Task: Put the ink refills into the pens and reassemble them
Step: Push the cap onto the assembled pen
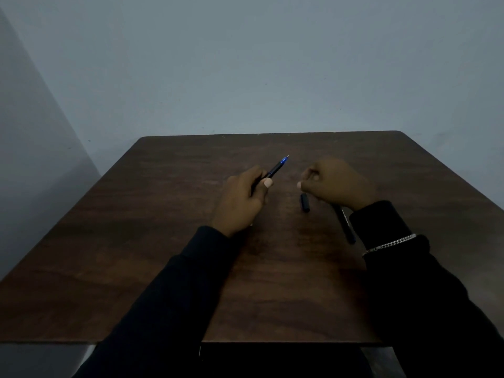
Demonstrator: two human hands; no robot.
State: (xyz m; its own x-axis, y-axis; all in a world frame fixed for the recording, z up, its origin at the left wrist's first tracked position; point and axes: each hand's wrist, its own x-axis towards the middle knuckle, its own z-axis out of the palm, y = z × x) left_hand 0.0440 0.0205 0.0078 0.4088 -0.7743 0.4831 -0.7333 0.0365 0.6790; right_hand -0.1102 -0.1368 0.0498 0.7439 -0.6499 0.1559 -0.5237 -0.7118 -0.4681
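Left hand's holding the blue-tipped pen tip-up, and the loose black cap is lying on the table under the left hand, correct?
Not quite. The left hand does hold the blue-tipped pen tip-up, but the head view shows the loose black cap lying on the table beside the right hand, not under the left.

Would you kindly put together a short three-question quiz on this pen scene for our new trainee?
1. True or false: the left hand holds a pen whose tip points away from the person.
2. Multiple choice: the black cap is (A) lying on the table between the hands, (B) fitted on the held pen, (C) on the floor.
3. Fill in: the second black pen lies on the table partly hidden under the ______ wrist.

Key
1. True; its blue end and metal point face the wall.
2. A.
3. Right; the right hand is curled above it, and whether its grip holds anything cannot be told.
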